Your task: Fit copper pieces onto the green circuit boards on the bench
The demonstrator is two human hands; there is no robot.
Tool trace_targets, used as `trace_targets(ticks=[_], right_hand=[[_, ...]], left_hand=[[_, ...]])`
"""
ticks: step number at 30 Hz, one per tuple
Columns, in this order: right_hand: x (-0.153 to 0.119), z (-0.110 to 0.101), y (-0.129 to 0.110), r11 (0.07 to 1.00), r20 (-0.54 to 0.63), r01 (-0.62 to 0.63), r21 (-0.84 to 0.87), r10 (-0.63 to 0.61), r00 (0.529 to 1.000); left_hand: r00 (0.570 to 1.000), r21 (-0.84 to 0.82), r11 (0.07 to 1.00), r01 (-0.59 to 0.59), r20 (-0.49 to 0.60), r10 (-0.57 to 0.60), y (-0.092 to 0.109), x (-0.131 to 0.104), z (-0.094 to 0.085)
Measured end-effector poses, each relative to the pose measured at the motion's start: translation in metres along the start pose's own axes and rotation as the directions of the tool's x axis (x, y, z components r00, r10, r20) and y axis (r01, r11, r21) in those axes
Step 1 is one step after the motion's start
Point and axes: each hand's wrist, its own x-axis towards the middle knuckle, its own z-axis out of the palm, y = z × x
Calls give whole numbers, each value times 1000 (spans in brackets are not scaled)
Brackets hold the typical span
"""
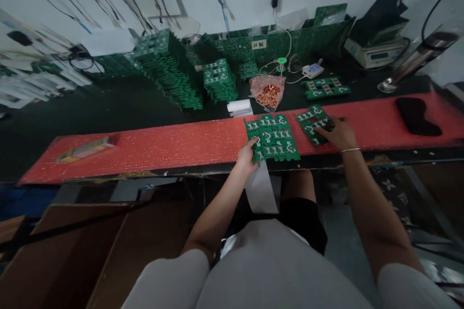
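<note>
My left hand (247, 153) is closed on the left edge of green circuit boards (277, 137), thumb on top. These boards lie close together or overlap at the front of the red bubble-wrap mat (174, 147); I cannot tell how many there are. To the right, my right hand (340, 133) grips another green circuit board (312, 120) by its right side, and this board sits slightly tilted over the mat. Rows of pale metal-coloured parts show on the boards. A white paper strip (261, 190) hangs below the table edge, beneath the left-hand boards.
Behind the mat stand a tall stack of circuit boards (168, 70) and a shorter stack (218, 79). A bag of copper-coloured parts (268, 94), a white roll (239, 107) and more boards (328, 88) lie nearby. A black flat object (417, 116) rests at right; a scale (379, 55) stands behind.
</note>
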Motion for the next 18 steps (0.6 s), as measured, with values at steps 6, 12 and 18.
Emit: trace_targets(ticks=[6,12,18], right_hand=[[-20,5,-40,996,-237,-19,-88,-2,972],[-12,10,-23,989,-180,-139,-48,129,975],[-34,42,-56,925,-60,348,150,-343,937]], left_hand=[[997,34,997,-69,46,67,-7,4,6],[997,69,995,-77,7,77,-4,5,6],[997,126,989,-80,5,80,1,10,7]])
